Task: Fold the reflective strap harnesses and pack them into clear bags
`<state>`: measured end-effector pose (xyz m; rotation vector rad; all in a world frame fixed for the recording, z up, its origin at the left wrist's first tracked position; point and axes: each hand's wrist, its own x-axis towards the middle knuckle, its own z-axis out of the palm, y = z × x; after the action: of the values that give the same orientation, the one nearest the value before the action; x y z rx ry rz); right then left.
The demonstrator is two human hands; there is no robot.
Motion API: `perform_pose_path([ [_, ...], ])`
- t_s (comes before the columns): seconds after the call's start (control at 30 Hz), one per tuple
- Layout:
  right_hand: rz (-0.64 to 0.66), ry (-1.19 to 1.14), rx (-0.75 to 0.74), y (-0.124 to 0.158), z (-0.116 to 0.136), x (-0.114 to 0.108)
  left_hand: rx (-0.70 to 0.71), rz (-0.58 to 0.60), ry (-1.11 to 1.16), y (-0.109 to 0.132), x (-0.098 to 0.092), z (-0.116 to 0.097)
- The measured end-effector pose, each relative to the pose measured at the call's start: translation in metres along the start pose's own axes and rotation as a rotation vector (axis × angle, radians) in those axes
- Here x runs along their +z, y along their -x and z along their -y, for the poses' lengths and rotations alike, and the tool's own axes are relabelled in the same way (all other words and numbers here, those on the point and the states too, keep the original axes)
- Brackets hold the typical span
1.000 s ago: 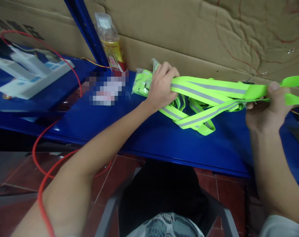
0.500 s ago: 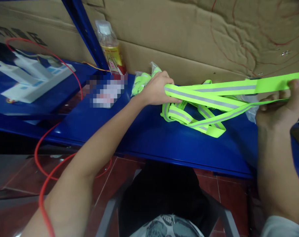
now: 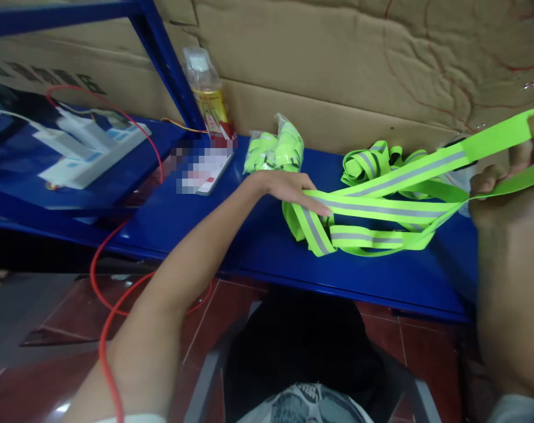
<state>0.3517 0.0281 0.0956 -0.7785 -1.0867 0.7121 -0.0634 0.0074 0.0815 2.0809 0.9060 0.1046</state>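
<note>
A long neon yellow-green reflective strap (image 3: 385, 208) with a grey stripe stretches between my hands above the blue shelf. My left hand (image 3: 291, 189) is closed round its looped left end, thumb and fingers on the band. At the right edge, my right hand (image 3: 509, 170) grips the other end, with one band running up over the fingers and another across the palm. Part of this hand is cut off by the frame. Slack loops hang below and between the hands. Behind them lies a separate bunched heap of reflective strap (image 3: 368, 163).
Two plastic-bagged rolls of strap (image 3: 275, 150) sit behind my left hand. A bottle (image 3: 209, 97) stands against the cardboard (image 3: 315, 64), near a partly blurred phone-like object (image 3: 216, 170). Left are a white power strip (image 3: 94, 155) and a red hose (image 3: 101, 329) crossing my left arm.
My left hand has come down toward the shelf's front edge with the strap, uncovering the bagged rolls. The held strap now hangs apart from the heap behind. The view has shifted slightly.
</note>
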Motion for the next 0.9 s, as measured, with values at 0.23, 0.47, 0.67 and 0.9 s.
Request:
perform_pose_path([
  [0.23,0.294,0.074,0.106,0.056,0.003,0.047,0.197,-0.236,0.111,-0.015,0.013,0.005],
  [0.47,0.434,0.073,0.334,0.08,-0.001,0.063,0.13,0.064,0.057,-0.014,0.016,0.008],
  [0.67,0.14,0.221,-0.134,0.064,-0.011,0.046,0.121,-0.03,-0.053,-0.002,0.002,0.004],
  [0.9,0.499,0.219,0.148,0.105,-0.004,0.072,0.178,-0.452,-0.193,-0.016,0.022,-0.003],
])
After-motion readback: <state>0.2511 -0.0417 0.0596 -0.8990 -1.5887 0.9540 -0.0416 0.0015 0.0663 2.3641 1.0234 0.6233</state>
